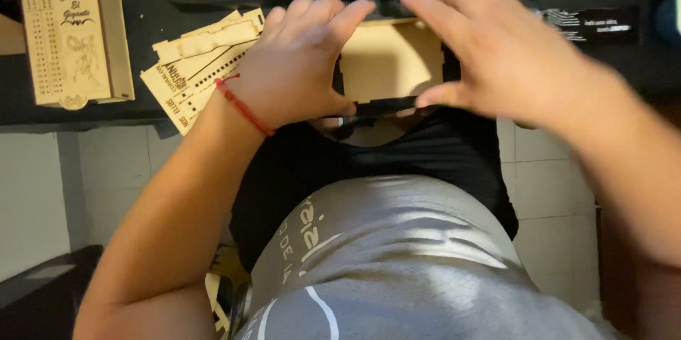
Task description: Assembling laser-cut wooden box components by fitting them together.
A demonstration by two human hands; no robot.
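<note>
Gripping a pale wooden box, open-topped.

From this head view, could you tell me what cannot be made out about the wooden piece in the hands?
- Wooden piece, head view: both side edges are covered by the left hand and right hand.
- Its near edge: in shadow under both thumbs.
- Right hand: blurred, so its grip is unclear.
- Flat wooden sheets: partly under the left hand.
- Finished wooden box: its engraving is too small to make out.

Dim indoor light, motion-blurred right forearm
</note>
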